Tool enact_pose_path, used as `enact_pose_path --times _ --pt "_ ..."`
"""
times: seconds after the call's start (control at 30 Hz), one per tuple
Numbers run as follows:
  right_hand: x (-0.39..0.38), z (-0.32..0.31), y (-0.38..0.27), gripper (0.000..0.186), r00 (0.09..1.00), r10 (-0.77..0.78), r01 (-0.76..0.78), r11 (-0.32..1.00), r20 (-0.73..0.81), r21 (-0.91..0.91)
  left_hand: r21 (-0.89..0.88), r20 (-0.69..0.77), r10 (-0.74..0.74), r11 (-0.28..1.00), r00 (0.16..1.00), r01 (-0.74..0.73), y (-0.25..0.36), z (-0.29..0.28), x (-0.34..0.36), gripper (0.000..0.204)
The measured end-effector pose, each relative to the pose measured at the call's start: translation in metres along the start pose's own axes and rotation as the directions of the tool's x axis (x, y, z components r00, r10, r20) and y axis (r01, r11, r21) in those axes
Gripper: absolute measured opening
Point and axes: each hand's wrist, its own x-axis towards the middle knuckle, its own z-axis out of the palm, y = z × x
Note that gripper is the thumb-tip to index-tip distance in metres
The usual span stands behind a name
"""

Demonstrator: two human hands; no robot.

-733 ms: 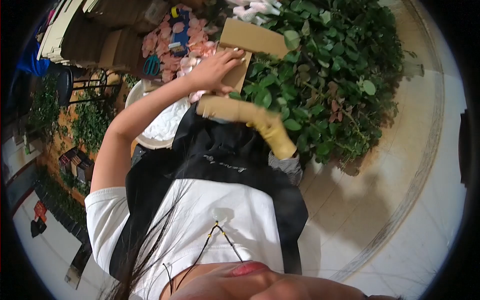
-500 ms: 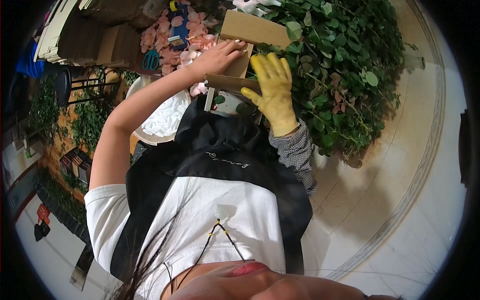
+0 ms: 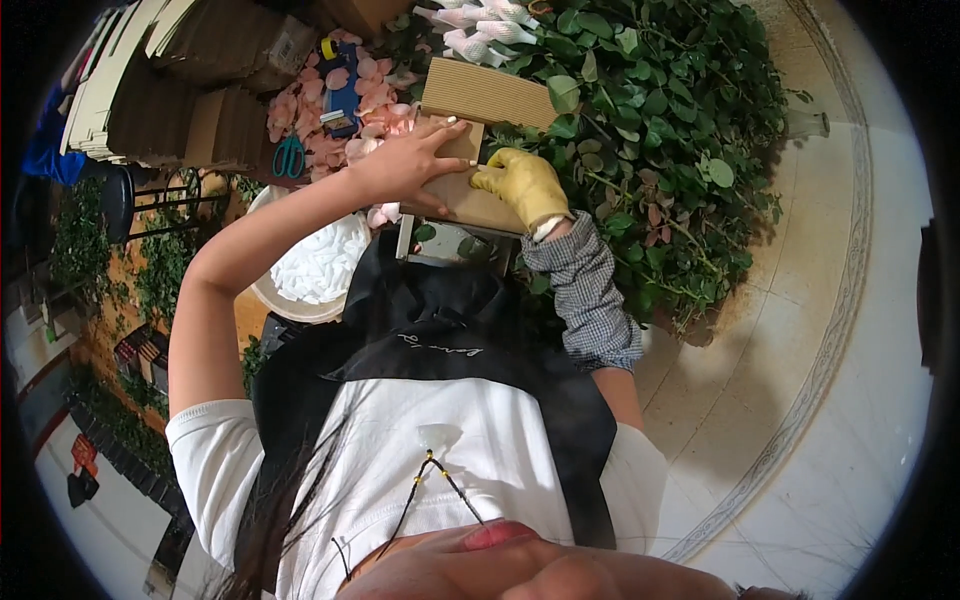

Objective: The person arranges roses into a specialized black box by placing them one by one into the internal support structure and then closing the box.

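A flat brown cardboard piece point(image 3: 468, 203) lies on the work surface in front of me. My bare left hand point(image 3: 418, 160) rests on it with the fingers spread. At its right edge, my right hand point(image 3: 525, 187), in a yellow glove, has its fingers curled in against the board; the fingertips are partly hidden. Just beyond stands a ribbed corrugated cardboard strip point(image 3: 490, 93). Under the near edge of the board is a pale-edged stand or box point(image 3: 455, 243), mostly covered.
A big heap of leafy green stems point(image 3: 660, 130) fills the right. Pink petals point(image 3: 290, 115), teal scissors point(image 3: 289, 157) and a blue tool point(image 3: 342, 100) lie left. Nearby are a bowl of white pieces point(image 3: 320, 262), stacked cardboard point(image 3: 150, 110) and net-wrapped pale blooms point(image 3: 480, 35).
My right hand has gone from stretched out to curled at the board's edge. The raised near flap of cardboard now lies flat. My left hand's fingers have spread.
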Motion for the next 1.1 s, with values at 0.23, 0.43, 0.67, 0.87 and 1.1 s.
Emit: enact_pose_path --times 0.23,0.43,0.67,0.87,1.1 --pt "0.041 -0.066 -0.043 0.077 0.833 -0.501 0.321 0.782 -0.233 -0.533 -0.081 0.018 -0.045 0.996 0.999 0.047 -0.002 -0.002 0.01 0.072" --pt "0.028 -0.023 -0.024 0.004 0.673 -0.74 0.428 0.398 -0.009 -0.811 -0.237 0.106 -0.172 0.952 0.979 0.193 -0.009 0.012 0.004 0.076" --pt "-0.005 0.052 -0.011 0.013 0.637 -0.764 0.251 0.332 -0.103 -0.909 -0.471 -0.57 -0.642 0.766 0.513 0.437 0.038 0.053 -0.023 0.114" --pt "-0.001 0.001 0.038 0.038 0.793 -0.565 0.588 0.807 -0.228 0.047 -0.112 -0.305 -0.354 0.935 0.884 0.336 0.03 0.034 -0.025 0.056" --pt "-0.025 -0.021 -0.008 0.051 0.833 -0.531 0.544 0.837 -0.157 0.054 -0.221 -0.519 -0.485 0.871 0.704 0.438 0.052 0.069 -0.037 0.042"
